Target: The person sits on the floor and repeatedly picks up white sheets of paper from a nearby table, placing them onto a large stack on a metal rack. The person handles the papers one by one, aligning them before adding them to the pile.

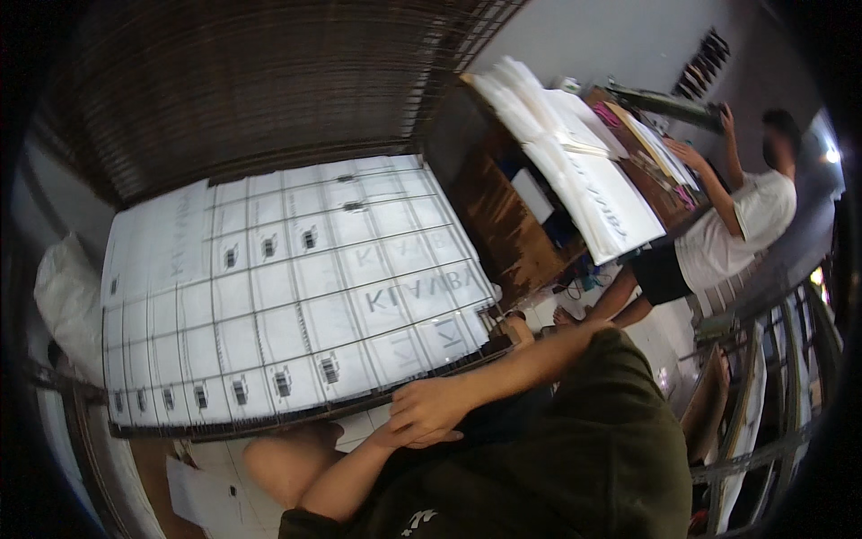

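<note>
My right hand (429, 406) lies over my left hand (395, 437), its fingers curled around the left wrist. Most of the left hand's fingers are hidden beneath, though a fingertip or two shows at the right. Neither hand appears to hold any item. Both rest low at the front edge of a wire rack (296, 420). White printed sheets (269, 292) with dark lettering and small dark marks cover this rack level in overlapping rows, and thin wires cross the view of them.
Dark wire shelves (260, 90) tilt up behind the rack. On the right, a co-worker (732, 225) stands with both hands at a long green frame (664, 105) over a worktable. White sheets (602, 193) are piled there. A white sack (67, 296) stands left; another metal rack (763, 404) is right.
</note>
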The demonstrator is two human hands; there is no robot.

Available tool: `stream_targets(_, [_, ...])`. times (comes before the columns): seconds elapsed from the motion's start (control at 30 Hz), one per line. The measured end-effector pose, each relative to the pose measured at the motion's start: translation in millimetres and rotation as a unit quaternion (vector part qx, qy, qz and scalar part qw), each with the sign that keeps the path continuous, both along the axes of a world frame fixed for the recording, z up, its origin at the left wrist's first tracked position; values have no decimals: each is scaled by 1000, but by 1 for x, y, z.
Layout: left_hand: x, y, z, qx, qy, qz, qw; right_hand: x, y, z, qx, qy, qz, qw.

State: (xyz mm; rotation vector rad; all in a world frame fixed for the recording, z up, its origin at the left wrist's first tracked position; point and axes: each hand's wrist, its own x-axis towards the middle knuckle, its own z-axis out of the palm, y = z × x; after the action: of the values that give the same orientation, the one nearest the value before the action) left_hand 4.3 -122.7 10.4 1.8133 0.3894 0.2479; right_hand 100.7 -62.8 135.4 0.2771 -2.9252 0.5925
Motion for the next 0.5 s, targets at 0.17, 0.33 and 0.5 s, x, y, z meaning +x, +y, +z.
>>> stream_targets(0.17, [-3,1,12,10,149,-23,988,64,-50,-12,-171,209,-449,852])
stream_targets(0.33, [-10,-11,16,-56,155,-20,986,103,-57,-55,-299,243,-670,634])
stream_targets(0.5, [-20,-15,12,-36,164,-27,985,151,-2,0,-229,447,-646,575])
